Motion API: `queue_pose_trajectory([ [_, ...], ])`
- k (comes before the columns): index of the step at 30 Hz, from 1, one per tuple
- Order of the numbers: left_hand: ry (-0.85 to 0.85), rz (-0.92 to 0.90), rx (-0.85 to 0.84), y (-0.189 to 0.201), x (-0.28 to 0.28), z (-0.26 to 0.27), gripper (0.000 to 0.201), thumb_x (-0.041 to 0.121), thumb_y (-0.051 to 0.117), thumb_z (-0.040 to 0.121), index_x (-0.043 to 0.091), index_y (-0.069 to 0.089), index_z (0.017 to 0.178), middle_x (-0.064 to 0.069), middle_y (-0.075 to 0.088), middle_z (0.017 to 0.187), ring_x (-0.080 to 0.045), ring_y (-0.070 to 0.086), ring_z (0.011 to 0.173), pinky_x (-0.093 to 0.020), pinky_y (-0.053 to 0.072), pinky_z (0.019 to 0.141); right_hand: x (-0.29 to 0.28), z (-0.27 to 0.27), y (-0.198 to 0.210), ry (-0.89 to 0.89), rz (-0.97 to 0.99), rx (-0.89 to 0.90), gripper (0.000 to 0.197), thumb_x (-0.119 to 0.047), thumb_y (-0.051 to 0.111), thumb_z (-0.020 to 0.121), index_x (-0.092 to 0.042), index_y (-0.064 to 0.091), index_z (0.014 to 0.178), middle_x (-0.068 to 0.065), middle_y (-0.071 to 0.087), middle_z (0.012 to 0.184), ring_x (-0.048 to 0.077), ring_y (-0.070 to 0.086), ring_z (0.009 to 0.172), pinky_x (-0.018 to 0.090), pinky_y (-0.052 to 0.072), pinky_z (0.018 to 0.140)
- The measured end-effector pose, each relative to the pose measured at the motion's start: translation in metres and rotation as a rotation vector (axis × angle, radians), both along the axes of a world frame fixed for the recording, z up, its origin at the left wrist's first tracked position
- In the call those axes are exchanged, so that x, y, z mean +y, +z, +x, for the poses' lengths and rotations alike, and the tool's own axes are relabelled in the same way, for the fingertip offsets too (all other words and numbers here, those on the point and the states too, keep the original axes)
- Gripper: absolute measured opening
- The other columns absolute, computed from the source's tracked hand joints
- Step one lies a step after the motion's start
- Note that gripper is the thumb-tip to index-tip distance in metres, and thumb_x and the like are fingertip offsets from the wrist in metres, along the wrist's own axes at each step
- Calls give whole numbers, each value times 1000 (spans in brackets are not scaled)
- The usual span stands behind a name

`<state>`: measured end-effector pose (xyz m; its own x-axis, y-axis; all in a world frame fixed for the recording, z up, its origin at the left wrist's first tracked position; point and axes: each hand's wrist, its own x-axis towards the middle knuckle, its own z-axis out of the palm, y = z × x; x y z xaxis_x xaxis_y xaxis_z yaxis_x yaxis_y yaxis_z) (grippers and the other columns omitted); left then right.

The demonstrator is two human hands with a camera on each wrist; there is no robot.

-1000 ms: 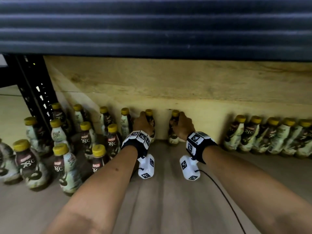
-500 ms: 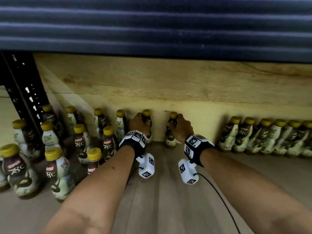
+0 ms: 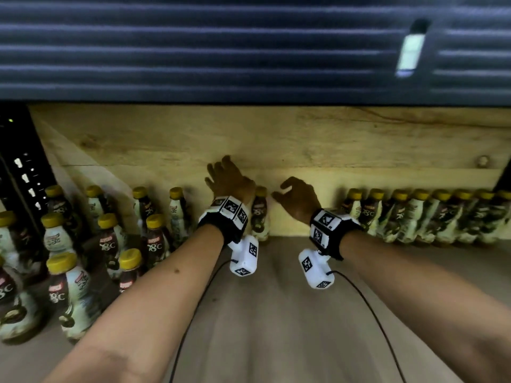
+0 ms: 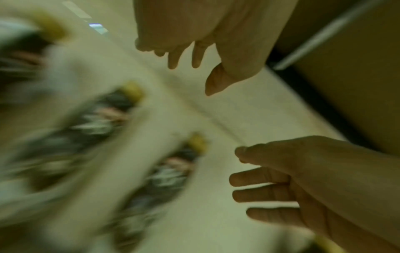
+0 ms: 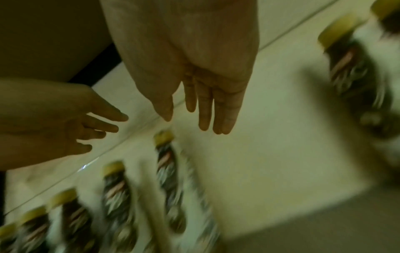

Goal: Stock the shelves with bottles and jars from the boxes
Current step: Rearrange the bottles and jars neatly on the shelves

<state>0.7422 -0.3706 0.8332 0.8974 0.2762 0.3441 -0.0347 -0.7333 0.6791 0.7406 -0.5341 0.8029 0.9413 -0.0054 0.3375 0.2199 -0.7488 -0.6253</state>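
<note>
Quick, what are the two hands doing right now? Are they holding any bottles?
Left hand: open, fingers spread, holding nothing.
Right hand: open, fingers loosely bent, holding nothing; a yellow-capped bottle stands between the hands.

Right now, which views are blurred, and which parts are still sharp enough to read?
Head view: mostly clear, the yellow-capped coffee bottle between the hands reads fine; edges bend from the wide lens. Left wrist view: bottles smear badly, only the left hand and its fingers stay sharp. Right wrist view: bottles streaked, the right hand crisp; light dim and greenish.
</note>
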Motion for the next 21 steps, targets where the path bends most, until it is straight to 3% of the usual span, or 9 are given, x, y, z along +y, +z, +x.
queue_pose_trajectory([
  [3, -130, -1, -175, 22, -51, -2, 58, 14, 55, 86, 12, 36, 141, -14, 41, 143, -34, 31, 138, -48, 24, 115, -56, 0, 33, -136, -14, -136, 18, -31, 62, 90, -14, 66, 96, 12, 67, 109, 33, 62, 102, 39, 52, 84],
  [5, -273, -50, -214, 22, -86, -4, 49, 11, 56, 86, 11, 46, 134, -14, 52, 134, -32, 47, 127, -39, 36, 108, -99, -1, 42, -215, -48, -145, 25, -28, 60, 91, -15, 63, 112, 12, 65, 115, 34, 61, 106, 38, 51, 86],
  [8, -428, -33, -126, 3, -133, -2, 38, 12, 58, 87, 10, 55, 125, -11, 57, 128, -29, 53, 119, -29, 41, 96, -153, -8, 29, -230, -424, 152, 62, -36, 54, 94, -18, 31, 149, 15, 40, 147, 38, 37, 135, 48, 36, 105],
  [9, -460, -17, -63, -7, -148, 1, 38, 14, 59, 87, 12, 55, 125, -11, 56, 128, -29, 52, 119, -28, 41, 93, -166, -11, 20, -226, -579, 235, 68, -39, 54, 93, -19, 25, 151, 15, 30, 153, 40, 26, 141, 54, 29, 110],
  [11, -494, -13, 59, -23, -176, 5, 43, 19, 61, 87, 14, 52, 129, -11, 54, 132, -29, 51, 121, -27, 41, 89, -183, -20, 2, -200, -746, 199, 59, -38, 58, 89, -23, 38, 142, 14, 35, 144, 41, 33, 135, 56, 32, 106],
  [15, -497, -84, 172, -45, -221, 15, 60, 25, 66, 86, 14, 42, 140, -9, 51, 139, -31, 51, 125, -29, 42, 96, -197, -51, -25, -99, -674, -272, 31, -16, 60, 86, -12, 61, 116, 16, 55, 107, 39, 60, 95, 41, 48, 74],
  [17, -481, -152, 171, -56, -237, 15, 47, 17, 62, 90, 16, 47, 134, -7, 54, 135, -28, 53, 123, -21, 40, 87, -206, -63, -33, 26, -611, -230, 41, -11, 60, 86, -12, 54, 127, 16, 52, 113, 39, 58, 98, 38, 46, 73],
  [19, -432, -216, 143, -64, -247, 8, 40, 12, 58, 93, 17, 50, 132, -5, 56, 133, -24, 54, 121, -14, 38, 80, -217, -68, -40, 135, -527, -130, 52, -8, 60, 86, -15, 47, 136, 15, 52, 121, 36, 58, 104, 39, 49, 81],
  [21, -372, -224, 118, -65, -251, -1, 41, 17, 60, 93, 16, 50, 133, -8, 56, 134, -28, 53, 123, -20, 40, 89, -228, -69, -41, 190, -348, -78, 47, -11, 64, 85, -16, 53, 131, 12, 61, 120, 32, 60, 106, 38, 49, 85],
])
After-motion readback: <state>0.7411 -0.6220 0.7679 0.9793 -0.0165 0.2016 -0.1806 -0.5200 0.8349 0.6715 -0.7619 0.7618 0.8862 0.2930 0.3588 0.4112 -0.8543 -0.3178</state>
